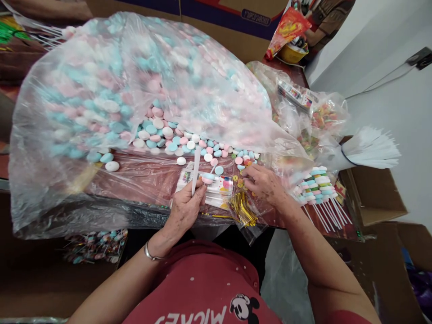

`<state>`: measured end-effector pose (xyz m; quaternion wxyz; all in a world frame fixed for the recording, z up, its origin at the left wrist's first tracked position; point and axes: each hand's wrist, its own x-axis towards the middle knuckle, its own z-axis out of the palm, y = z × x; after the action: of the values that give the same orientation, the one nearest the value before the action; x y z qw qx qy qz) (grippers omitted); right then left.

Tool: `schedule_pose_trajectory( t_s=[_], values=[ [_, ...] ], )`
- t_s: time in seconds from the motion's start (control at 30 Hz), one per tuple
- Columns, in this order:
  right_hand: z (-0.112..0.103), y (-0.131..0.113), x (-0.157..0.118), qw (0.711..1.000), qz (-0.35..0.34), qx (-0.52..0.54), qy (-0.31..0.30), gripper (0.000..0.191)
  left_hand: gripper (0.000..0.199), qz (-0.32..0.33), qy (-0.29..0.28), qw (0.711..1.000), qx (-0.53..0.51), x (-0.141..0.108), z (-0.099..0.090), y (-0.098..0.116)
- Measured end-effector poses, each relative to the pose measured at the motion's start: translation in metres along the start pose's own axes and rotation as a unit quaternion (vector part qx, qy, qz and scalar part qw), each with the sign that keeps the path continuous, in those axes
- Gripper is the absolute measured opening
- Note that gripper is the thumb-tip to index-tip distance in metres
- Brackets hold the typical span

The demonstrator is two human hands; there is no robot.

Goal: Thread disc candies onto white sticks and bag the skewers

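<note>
My left hand (189, 202) is closed around a white stick (196, 168) that points up. At its fingertips is a pink, white and blue marshmallow piece (207, 178), with a thin stick tip showing above it. My right hand (265, 182) has its fingers bent down among small yellow and orange gummy rings (240, 183); what they pinch is hidden. Loose pink, blue and white marshmallow discs (173, 140) spill from a large clear bag (202, 81). Between my hands lie printed plastic sleeves (219, 193) and a bundle of gold twist ties (245, 209).
Finished marshmallow skewers (319, 186) lie at the right. Behind them stands a bundle of white sticks (369, 150), near bags of gummies (326, 114). Cardboard boxes (381, 193) flank the table, and a box of wrapped sweets (96, 245) sits below left. Another person's arm (319, 36) shows at the back.
</note>
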<state>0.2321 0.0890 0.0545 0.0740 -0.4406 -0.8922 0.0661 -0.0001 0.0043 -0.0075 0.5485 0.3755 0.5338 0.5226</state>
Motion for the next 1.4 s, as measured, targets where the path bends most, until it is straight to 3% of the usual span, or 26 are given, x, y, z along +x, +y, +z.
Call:
schedule_pose_trajectory(
  t_s=[0.1, 0.37, 0.5, 0.6, 0.7, 0.77, 0.87, 0.93, 1.03, 1.2, 1.4],
  values=[
    [0.001, -0.007, 0.005, 1.000, 0.012, -0.001, 0.028, 0.012, 0.034, -0.007, 0.008, 1.000, -0.003, 0.000, 0.001, 0.002],
    [0.010, -0.019, 0.014, 0.996, -0.029, -0.076, -0.037, 0.015, 0.033, -0.003, 0.005, 1.000, 0.018, 0.001, 0.000, -0.002],
    [0.015, -0.019, 0.011, 0.995, -0.044, -0.079, -0.033, 0.017, 0.030, 0.010, -0.001, 1.000, 0.018, 0.001, 0.000, -0.002],
    [0.020, -0.018, 0.012, 0.999, -0.005, -0.050, -0.001, 0.017, 0.029, 0.009, -0.003, 1.000, 0.025, 0.001, 0.001, 0.000],
    [0.018, -0.019, 0.016, 0.993, 0.069, 0.081, 0.058, 0.011, 0.030, 0.004, -0.014, 0.999, 0.042, 0.000, 0.002, 0.003],
    [0.012, -0.021, 0.020, 0.957, 0.117, 0.248, 0.090, 0.003, 0.031, 0.011, -0.031, 0.998, 0.061, 0.000, 0.002, 0.006],
    [0.005, -0.026, 0.026, 0.845, 0.165, 0.500, 0.099, 0.014, 0.029, 0.023, -0.058, 0.993, 0.102, 0.000, 0.002, 0.013],
    [0.006, -0.029, 0.029, 0.777, 0.186, 0.593, 0.098, 0.020, 0.028, 0.024, -0.069, 0.989, 0.126, -0.001, 0.002, 0.017],
    [0.011, -0.034, 0.033, 0.735, 0.202, 0.640, 0.096, 0.023, 0.026, 0.024, -0.076, 0.989, 0.128, -0.001, 0.003, 0.020],
    [0.012, -0.036, 0.034, 0.744, 0.164, 0.638, 0.111, 0.017, 0.027, 0.025, -0.090, 0.988, 0.119, 0.000, 0.002, 0.016],
    [0.017, -0.034, 0.031, 0.793, 0.127, 0.591, 0.076, 0.012, 0.025, 0.028, -0.106, 0.988, 0.111, 0.001, 0.001, 0.012]
  ],
)
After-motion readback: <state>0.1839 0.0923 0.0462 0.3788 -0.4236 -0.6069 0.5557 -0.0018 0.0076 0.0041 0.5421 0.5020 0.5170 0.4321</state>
